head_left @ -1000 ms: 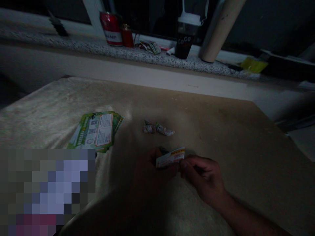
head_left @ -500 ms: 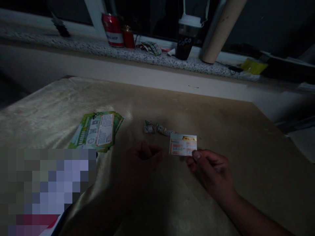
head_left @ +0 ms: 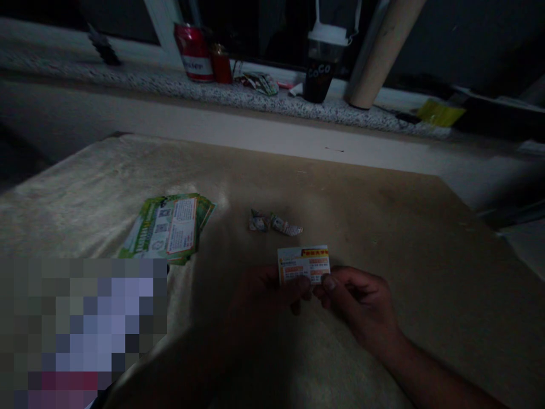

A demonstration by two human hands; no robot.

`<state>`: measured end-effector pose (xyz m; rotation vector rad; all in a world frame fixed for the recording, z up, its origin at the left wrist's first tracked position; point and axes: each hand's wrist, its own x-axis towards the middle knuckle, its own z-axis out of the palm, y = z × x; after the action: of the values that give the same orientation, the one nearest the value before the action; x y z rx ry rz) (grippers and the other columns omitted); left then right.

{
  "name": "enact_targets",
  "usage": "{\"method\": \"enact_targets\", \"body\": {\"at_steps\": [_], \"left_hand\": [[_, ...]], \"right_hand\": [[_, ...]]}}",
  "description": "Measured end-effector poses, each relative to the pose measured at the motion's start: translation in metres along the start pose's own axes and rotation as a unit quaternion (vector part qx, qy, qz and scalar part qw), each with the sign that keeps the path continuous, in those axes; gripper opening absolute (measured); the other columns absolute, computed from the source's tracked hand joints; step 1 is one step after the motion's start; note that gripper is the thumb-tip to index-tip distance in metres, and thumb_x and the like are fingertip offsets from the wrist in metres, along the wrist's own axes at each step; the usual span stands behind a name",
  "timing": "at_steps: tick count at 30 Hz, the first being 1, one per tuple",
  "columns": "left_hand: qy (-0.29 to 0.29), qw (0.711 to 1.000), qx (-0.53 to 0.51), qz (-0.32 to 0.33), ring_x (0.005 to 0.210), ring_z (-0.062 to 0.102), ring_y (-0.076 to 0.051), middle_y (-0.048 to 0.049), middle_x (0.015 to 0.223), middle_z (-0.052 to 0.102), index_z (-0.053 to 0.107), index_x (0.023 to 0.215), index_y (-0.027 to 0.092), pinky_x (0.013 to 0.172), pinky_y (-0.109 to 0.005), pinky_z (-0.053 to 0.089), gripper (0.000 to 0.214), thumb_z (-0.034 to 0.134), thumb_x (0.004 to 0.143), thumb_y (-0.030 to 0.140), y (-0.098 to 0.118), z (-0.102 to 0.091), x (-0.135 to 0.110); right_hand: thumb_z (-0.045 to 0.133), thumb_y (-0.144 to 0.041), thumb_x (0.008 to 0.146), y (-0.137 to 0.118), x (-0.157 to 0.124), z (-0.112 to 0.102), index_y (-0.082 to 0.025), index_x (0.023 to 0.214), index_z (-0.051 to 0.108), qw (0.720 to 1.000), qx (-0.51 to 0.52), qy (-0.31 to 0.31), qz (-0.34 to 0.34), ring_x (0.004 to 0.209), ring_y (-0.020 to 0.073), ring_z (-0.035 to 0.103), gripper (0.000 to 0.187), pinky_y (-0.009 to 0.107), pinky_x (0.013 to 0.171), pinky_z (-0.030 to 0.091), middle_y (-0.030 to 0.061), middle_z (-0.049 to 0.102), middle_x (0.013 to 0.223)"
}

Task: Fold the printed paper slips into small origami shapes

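Observation:
A small white card (head_left: pixel 304 263) with orange print is held upright just above the tan table (head_left: pixel 383 238). My left hand (head_left: pixel 266 295) pinches its lower left edge. My right hand (head_left: pixel 357 304) pinches its lower right corner between thumb and forefinger. Two small crumpled paper scraps (head_left: pixel 275 222) lie on the table just beyond the card. A fanned stack of green leaflets (head_left: pixel 170 227) lies to the left of my hands.
A speckled stone sill (head_left: pixel 255 96) runs along the back with a red can (head_left: pixel 193 51), a smaller red can (head_left: pixel 221 62), a dark lidded cup (head_left: pixel 321 62), a cardboard tube (head_left: pixel 378 51) and a yellow packet (head_left: pixel 440 113). The scene is dim.
Half a second ago only my right hand held the card, farther right and higher. The card has come back toward the middle and my left hand has taken hold of it again.

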<state>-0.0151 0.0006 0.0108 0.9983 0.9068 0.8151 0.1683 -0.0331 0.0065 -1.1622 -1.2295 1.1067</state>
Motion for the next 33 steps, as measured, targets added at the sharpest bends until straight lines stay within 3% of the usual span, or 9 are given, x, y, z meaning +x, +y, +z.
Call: {"method": "enact_targets", "body": {"at_steps": [7, 15, 24, 33], "left_hand": [[-0.017, 0.999, 0.020, 0.019, 0.058, 0.061, -0.013, -0.0004, 0.069, 0.075, 0.083, 0.080, 0.021, 0.055, -0.022, 0.047, 0.013, 0.074, 0.085, 0.028, 0.006, -0.004, -0.003], [-0.058, 0.998, 0.013, 0.032, 0.061, 0.064, -0.013, -0.0014, 0.076, 0.079, 0.084, 0.084, 0.022, 0.058, -0.022, 0.049, 0.013, 0.073, 0.088, 0.028, 0.010, -0.004, -0.005], [-0.065, 0.997, 0.024, 0.040, 0.066, 0.068, -0.015, -0.0022, 0.077, 0.080, 0.083, 0.080, 0.022, 0.058, -0.022, 0.050, 0.014, 0.074, 0.088, 0.028, 0.009, -0.004, -0.003], [-0.011, 0.998, 0.068, 0.012, 0.057, 0.064, -0.014, -0.0022, 0.068, 0.076, 0.083, 0.080, 0.020, 0.054, -0.022, 0.050, 0.011, 0.079, 0.081, 0.030, 0.002, -0.003, -0.004]], "right_hand": [[0.077, -0.039, 0.091, 0.007, 0.002, -0.004, -0.020, 0.070, 0.077, 0.996, 0.058, -0.050, 0.040, 0.064, 0.0158, 0.067, 0.028, 0.028, 0.062, 0.055, 0.0028, 0.073, 0.067], [0.079, -0.043, 0.090, 0.011, 0.005, -0.007, -0.020, 0.073, 0.079, 0.981, 0.130, -0.106, 0.095, 0.060, 0.0147, 0.063, 0.029, 0.028, 0.059, 0.053, 0.0030, 0.073, 0.067], [0.083, -0.040, 0.087, 0.011, 0.004, -0.006, -0.020, 0.074, 0.081, 0.982, 0.133, -0.091, 0.095, 0.057, 0.0135, 0.064, 0.024, 0.026, 0.057, 0.055, 0.0032, 0.075, 0.067], [0.083, -0.036, 0.086, 0.010, 0.002, -0.006, -0.020, 0.075, 0.082, 0.990, 0.093, -0.085, 0.060, 0.056, 0.0126, 0.064, 0.019, 0.023, 0.053, 0.054, 0.0025, 0.073, 0.062]]}}
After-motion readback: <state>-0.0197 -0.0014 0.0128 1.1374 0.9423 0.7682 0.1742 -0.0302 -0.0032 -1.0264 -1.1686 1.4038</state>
